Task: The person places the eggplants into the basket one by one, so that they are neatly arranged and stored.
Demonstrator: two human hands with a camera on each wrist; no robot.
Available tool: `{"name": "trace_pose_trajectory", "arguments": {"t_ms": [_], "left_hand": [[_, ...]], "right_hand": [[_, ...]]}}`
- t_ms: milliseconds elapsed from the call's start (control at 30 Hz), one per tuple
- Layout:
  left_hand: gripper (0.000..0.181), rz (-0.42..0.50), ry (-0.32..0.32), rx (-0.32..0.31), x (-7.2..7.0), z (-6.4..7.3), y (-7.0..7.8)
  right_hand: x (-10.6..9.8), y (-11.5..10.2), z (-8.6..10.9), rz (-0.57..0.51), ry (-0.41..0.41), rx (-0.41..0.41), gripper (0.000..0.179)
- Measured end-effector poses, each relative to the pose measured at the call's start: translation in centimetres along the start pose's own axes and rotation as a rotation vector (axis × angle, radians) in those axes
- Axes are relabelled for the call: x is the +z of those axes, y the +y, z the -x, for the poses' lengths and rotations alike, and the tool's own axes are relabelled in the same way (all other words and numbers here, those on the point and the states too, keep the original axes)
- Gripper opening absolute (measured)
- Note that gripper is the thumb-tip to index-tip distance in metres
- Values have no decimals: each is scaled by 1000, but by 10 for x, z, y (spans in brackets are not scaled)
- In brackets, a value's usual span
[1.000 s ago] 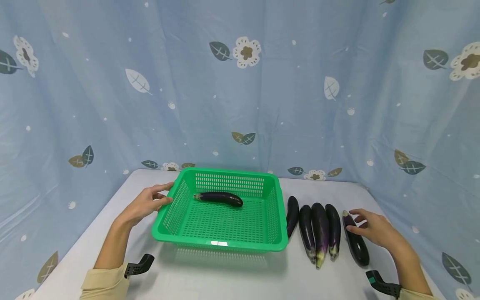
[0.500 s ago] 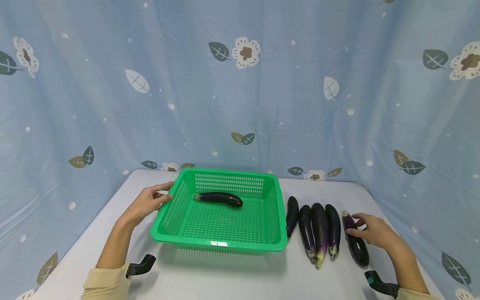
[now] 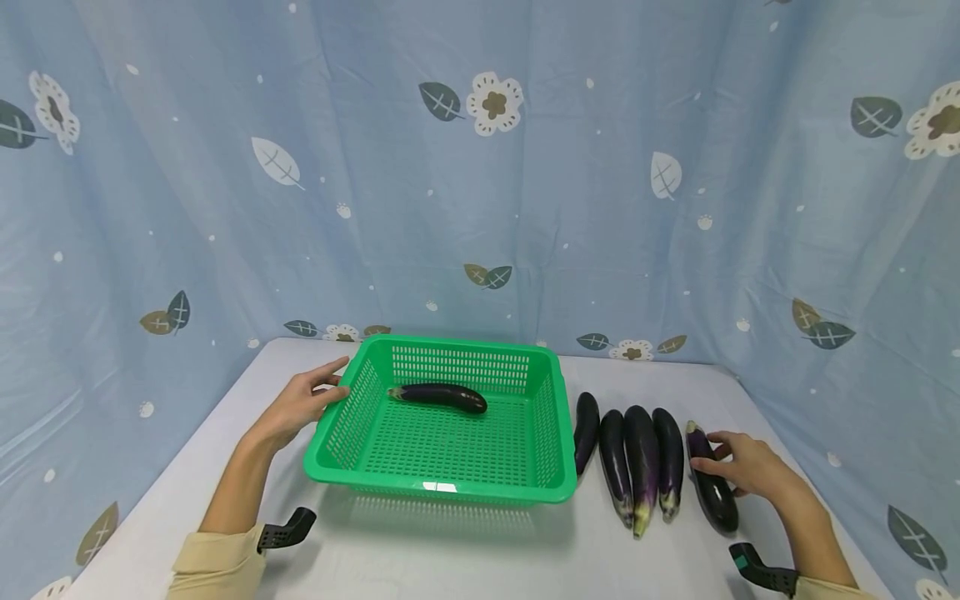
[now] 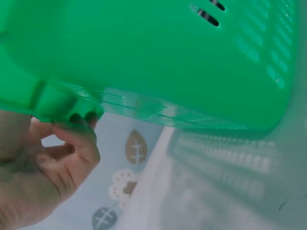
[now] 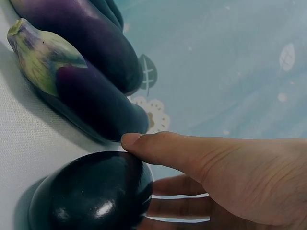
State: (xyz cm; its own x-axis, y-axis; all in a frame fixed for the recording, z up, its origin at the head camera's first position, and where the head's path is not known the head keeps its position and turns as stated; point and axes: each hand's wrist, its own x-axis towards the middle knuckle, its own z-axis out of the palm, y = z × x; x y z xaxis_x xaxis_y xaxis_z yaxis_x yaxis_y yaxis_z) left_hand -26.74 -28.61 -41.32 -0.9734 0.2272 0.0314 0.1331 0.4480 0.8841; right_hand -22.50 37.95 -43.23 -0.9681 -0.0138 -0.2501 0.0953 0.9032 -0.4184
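My left hand [image 3: 296, 406] holds the left rim of a green plastic basket [image 3: 442, 493]; in the left wrist view its fingertips tuck against the underside of the rim. One dark eggplant [image 3: 438, 397] lies inside the basket. At the right, my right hand [image 3: 753, 467] grips another eggplant [image 3: 718, 504] that lies on the table, thumb along its left side and fingers on the other. The right wrist view shows the glossy rounded end of this eggplant [image 5: 91, 191] beneath the thumb; the fingertips are hidden behind it.
Between the basket and my right hand lie several more eggplants, including a purple-tipped one [image 3: 641, 467] and one close against the basket wall [image 3: 587, 429]. A white-covered table [image 3: 420, 567] lies beneath everything. A blue patterned curtain [image 3: 420, 208] hangs around it.
My right hand has lowered slightly and drawn its thumb and fingers in around the rightmost eggplant. My left hand stays on the rim, and the basket keeps its place.
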Motion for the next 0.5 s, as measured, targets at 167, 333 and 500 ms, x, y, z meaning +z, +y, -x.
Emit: {"name": "trace_pose_trajectory", "arguments": {"t_ms": [167, 333, 500], "left_hand": [[65, -19, 0, 7, 0, 0, 1], [66, -36, -5, 8, -1, 2, 1], [69, -53, -6, 1, -4, 4, 0]], "right_hand": [[1, 0, -1, -19, -9, 4, 89], [2, 0, -1, -19, -15, 5, 93], [3, 0, -1, -28, -21, 16, 95]]}}
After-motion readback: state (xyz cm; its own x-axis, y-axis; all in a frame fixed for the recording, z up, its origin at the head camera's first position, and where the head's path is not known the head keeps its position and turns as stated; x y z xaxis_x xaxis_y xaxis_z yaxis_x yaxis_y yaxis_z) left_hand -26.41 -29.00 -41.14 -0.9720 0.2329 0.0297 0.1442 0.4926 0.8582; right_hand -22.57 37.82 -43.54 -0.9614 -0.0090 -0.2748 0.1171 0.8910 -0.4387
